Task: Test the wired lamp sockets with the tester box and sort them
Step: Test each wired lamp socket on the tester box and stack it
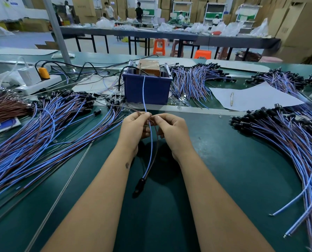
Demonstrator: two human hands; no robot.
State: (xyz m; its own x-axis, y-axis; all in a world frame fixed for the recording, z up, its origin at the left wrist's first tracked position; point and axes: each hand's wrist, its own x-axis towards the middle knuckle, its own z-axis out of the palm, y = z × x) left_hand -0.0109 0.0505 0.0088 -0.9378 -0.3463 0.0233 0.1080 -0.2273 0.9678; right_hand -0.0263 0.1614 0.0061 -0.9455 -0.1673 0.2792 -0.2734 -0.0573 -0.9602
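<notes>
Blue wire (151, 142) and brown wire (157, 142) pinched at upper ends by left hand (133, 127) and right hand (171, 129), fingers curled round leads above green worktop (224, 170). Black socket (139, 186) dangled below on both leads, between forearms. Blue strand run up toward tester box (148, 86) just behind. Judged: socket light, leads thin, limp, easily tangled; hold best taken near bare tips, not at socket. Wired piles (33, 135) lying left and right.

Beyond my green bench (215, 179) a long dark table (151, 34) crosses the hall, orange stools (159, 46) tucked beneath it. Stacked cardboard boxes (293, 26) line the back and right walls, and what look like shelving racks (214, 12) stand before them on the pale grey floor (24, 40).
</notes>
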